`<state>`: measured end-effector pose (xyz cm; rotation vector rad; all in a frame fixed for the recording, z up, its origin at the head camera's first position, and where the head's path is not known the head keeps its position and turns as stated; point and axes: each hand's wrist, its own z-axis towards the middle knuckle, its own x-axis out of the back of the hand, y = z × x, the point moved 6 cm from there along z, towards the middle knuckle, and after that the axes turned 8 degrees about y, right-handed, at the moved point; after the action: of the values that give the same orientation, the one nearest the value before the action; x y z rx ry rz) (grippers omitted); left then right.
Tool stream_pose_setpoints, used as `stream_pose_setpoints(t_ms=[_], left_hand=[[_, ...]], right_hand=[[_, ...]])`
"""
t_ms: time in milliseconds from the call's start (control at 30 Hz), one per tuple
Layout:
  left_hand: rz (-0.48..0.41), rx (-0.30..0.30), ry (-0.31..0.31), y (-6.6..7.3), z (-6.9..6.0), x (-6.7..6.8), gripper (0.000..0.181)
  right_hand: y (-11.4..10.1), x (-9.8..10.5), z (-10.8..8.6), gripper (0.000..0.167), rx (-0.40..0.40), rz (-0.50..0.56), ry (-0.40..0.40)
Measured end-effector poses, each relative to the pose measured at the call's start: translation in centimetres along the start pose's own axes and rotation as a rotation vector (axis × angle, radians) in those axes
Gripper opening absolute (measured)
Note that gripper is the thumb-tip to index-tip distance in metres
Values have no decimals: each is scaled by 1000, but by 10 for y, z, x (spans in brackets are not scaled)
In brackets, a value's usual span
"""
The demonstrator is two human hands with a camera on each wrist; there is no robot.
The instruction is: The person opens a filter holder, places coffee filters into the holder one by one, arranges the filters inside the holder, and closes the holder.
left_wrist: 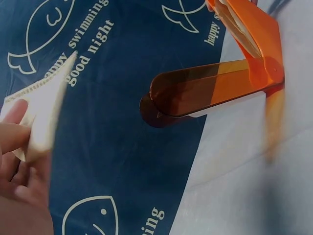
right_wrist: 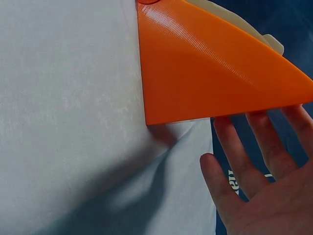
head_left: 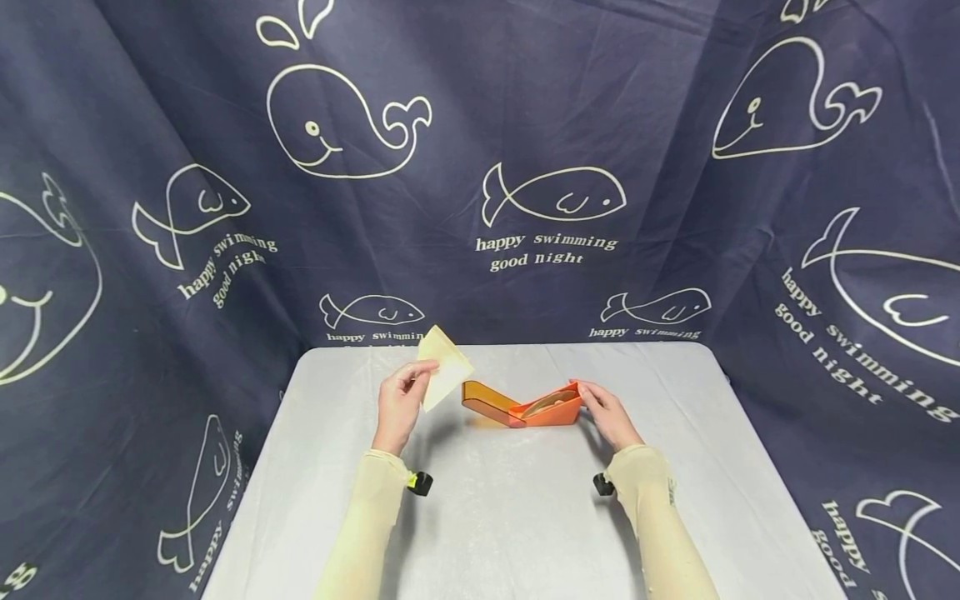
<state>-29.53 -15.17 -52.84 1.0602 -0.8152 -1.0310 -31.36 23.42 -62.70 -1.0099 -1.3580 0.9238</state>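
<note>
My left hand (head_left: 400, 407) pinches a pale, wedge-shaped coffee filter paper (head_left: 444, 367) between thumb and fingers, raised above the table's left side. A crimped seam shows along one edge of the paper in the left wrist view. To its right lies an orange filter case (head_left: 553, 410) with its see-through amber lid (head_left: 486, 402) swung out to the left. Brownish filter papers (head_left: 546, 403) stick up inside the case. At the case's right end, my right hand (head_left: 611, 414) holds it by the upper corner; several fingers touch its end wall in the right wrist view, where the thumb is hidden.
Everything is over a light grey table (head_left: 517, 517) with rounded far corners. A dark blue curtain (head_left: 450, 275) printed with whales and fish hangs behind it and on both sides. Both sleeves (head_left: 660, 508) are cream, with a small black device near each wrist.
</note>
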Motion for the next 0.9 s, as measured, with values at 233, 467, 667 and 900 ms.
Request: stream_pose_setpoints(t_ms=[233,467,667,900], left_hand=[[-51,-32,-97,3,-1,-6,27],[-120,5,-32,2,-1,-5,49],[-65,-11,-21,1,3,-6,38],[5,-71,-34,4,2,-18,18]], right_hand=[[0,0,-1,55,14,-6,12],[0,-1,0,54,8,8,11],[0,0,-1,55,6,3,8],[0,0,-1,56,10,-3,6]])
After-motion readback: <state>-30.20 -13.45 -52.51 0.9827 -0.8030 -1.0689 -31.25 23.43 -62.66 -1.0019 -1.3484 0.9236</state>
